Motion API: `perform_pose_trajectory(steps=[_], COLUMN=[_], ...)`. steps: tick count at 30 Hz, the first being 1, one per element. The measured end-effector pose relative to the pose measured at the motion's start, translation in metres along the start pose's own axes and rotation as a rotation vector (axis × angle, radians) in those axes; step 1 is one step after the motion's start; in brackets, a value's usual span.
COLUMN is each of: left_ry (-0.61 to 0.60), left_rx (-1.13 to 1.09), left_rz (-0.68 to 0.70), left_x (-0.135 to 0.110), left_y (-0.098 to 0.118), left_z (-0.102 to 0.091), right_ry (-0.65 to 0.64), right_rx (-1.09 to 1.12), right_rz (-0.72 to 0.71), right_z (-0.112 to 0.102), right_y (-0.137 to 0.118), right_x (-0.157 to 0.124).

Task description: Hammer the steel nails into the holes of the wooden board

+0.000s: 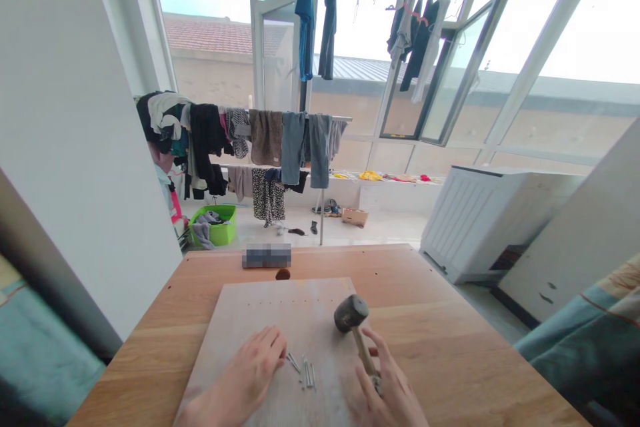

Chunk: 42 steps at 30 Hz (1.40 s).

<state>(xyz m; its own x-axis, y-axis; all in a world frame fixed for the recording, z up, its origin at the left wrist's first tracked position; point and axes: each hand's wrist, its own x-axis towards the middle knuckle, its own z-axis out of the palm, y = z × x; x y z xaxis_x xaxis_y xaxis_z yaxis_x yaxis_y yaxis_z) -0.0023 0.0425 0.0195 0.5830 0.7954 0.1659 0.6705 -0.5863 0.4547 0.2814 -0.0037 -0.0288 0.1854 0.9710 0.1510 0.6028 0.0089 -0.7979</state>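
Note:
On the pale board (285,297) several loose nails (306,372) lie in a small bunch. Just left of them rests my left hand (257,360), back upward, its fingers curled close together. Whatever may be under those fingers is hidden. A mallet (351,313) with a dark head and a light handle lies at the board's right side, head pointing away from me. Around its handle, my right hand (387,380) has its thumb and fingers spread apart, not closed on it. A row of small dark dots crosses the far part of the board.
The board lies on a wooden table (440,340). A blurred dark box (267,256) sits at the far edge by a round hole. Beyond are a laundry rack (300,113), a green basket (223,232) and a white cabinet (465,213). Fabric (590,327) borders the right.

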Motion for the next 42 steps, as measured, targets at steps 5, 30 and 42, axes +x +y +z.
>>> perform_pose_trajectory(steps=[5, 30, 42], left_ry=[0.193, 0.307, 0.316], left_rx=[-0.255, -0.589, -0.396], left_rz=[-0.091, -0.091, -0.062], left_x=[0.015, 0.155, 0.155], left_y=[-0.007, 0.000, 0.001], left_z=[-0.004, 0.065, 0.061], right_ry=[-0.036, -0.085, -0.276], right_rx=[-0.146, -0.064, 0.311], right_rz=[-0.006, 0.097, 0.348], right_z=[-0.004, -0.001, -0.012], right_y=[0.002, -0.010, -0.008], right_x=[0.009, 0.005, 0.009])
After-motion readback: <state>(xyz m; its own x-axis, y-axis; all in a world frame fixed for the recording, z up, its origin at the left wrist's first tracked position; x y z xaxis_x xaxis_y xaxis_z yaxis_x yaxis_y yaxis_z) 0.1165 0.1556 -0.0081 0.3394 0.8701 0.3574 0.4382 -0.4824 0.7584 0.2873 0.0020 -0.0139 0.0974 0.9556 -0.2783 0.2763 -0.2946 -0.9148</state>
